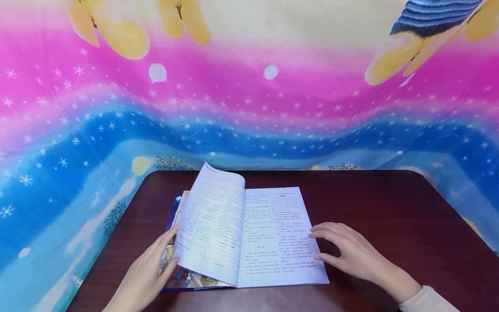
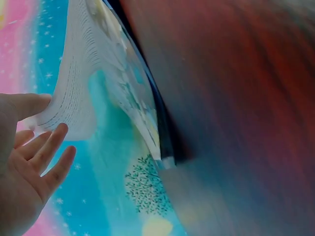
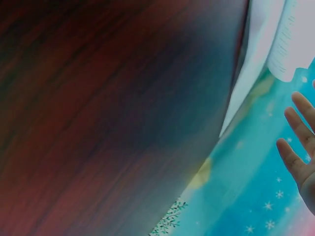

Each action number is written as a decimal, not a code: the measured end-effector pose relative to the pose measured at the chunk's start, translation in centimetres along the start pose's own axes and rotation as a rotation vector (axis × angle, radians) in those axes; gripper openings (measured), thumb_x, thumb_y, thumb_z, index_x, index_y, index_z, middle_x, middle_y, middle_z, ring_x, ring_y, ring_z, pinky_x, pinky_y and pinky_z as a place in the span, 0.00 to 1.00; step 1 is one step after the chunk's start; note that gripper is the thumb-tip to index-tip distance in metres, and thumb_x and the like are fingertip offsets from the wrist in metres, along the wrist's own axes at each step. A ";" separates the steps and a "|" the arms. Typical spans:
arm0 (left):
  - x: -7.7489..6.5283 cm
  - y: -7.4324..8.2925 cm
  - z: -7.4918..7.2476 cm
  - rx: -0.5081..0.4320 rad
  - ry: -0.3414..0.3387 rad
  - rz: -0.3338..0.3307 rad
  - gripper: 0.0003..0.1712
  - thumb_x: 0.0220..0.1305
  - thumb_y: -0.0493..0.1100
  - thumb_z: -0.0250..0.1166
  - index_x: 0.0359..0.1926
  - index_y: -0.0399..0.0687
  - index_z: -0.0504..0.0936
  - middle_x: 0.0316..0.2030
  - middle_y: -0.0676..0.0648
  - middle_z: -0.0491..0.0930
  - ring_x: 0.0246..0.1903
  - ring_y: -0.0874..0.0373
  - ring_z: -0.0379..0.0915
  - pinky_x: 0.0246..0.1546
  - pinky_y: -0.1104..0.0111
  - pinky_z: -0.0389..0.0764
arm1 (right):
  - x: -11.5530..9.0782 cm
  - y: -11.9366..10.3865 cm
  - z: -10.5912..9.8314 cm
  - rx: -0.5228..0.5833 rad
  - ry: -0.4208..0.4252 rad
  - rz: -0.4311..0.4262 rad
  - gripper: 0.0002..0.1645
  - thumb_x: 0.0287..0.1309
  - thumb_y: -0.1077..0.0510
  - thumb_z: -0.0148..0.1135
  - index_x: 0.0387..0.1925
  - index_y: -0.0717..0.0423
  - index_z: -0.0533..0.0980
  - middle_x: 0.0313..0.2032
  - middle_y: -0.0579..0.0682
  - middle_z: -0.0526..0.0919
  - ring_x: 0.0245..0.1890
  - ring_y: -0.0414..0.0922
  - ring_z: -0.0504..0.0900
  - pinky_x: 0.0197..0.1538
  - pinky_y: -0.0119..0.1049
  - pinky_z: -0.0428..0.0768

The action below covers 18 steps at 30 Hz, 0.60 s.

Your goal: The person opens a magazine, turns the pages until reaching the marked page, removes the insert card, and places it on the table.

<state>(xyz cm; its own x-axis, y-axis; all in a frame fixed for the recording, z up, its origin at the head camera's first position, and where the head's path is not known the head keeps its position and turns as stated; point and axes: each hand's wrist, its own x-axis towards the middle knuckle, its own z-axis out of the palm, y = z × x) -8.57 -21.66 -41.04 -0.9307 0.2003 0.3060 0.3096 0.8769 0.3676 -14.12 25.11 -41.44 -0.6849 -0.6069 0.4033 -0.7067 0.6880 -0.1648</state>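
Note:
A magazine (image 1: 278, 242) lies spread on the table, its right page printed with columns of text. One page (image 1: 212, 216) is lifted and curves over to the left from the spine. My left hand (image 1: 150, 260) pinches the lifted page's left edge near its lower corner, thumb on the near side. In the left wrist view, the left hand (image 2: 29, 157) has its other fingers loosely spread below the page (image 2: 74, 108). My right hand (image 1: 347, 251) is at the magazine's right edge, fingers relaxed and apart, fingertips right at the page margin. The right wrist view shows the right hand (image 3: 302, 152) holding nothing.
The dark reddish wooden table (image 1: 390, 208) has rounded far corners. Behind it hangs a pink and blue cloth (image 1: 241, 108) with snowflakes, reaching down both sides of the table. Under the lifted page, a colourful illustrated page (image 1: 199, 281) shows.

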 end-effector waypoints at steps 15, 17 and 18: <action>-1.8 -2.6 0.1 0.018 -0.187 -0.099 0.37 0.60 0.37 0.71 0.69 0.45 0.69 0.64 0.41 0.72 0.59 0.42 0.73 0.46 0.49 0.80 | -1.8 1.4 0.6 0.058 -0.152 0.005 0.28 0.51 0.46 0.76 0.55 0.43 0.79 0.56 0.39 0.79 0.55 0.41 0.78 0.53 0.46 0.78; -1.8 -2.8 0.2 0.017 -0.219 -0.115 0.37 0.60 0.38 0.71 0.69 0.44 0.69 0.64 0.41 0.71 0.59 0.43 0.73 0.45 0.50 0.81 | -1.9 1.6 0.7 0.067 -0.176 0.012 0.28 0.53 0.45 0.74 0.56 0.43 0.79 0.57 0.39 0.78 0.56 0.41 0.77 0.53 0.48 0.78; -1.8 -2.8 0.3 0.018 -0.234 -0.119 0.37 0.60 0.38 0.72 0.69 0.44 0.68 0.64 0.41 0.71 0.59 0.43 0.73 0.45 0.51 0.81 | -2.0 1.6 0.8 0.072 -0.187 0.016 0.28 0.53 0.44 0.74 0.56 0.43 0.79 0.58 0.39 0.78 0.57 0.42 0.77 0.53 0.48 0.78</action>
<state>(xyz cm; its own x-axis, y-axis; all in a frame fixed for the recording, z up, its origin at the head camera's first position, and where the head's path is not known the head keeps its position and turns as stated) -7.87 -24.40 -42.86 -0.9807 0.1894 0.0490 0.1939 0.9077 0.3722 -14.07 27.12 -43.21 -0.7123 -0.6642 0.2268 -0.7019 0.6719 -0.2363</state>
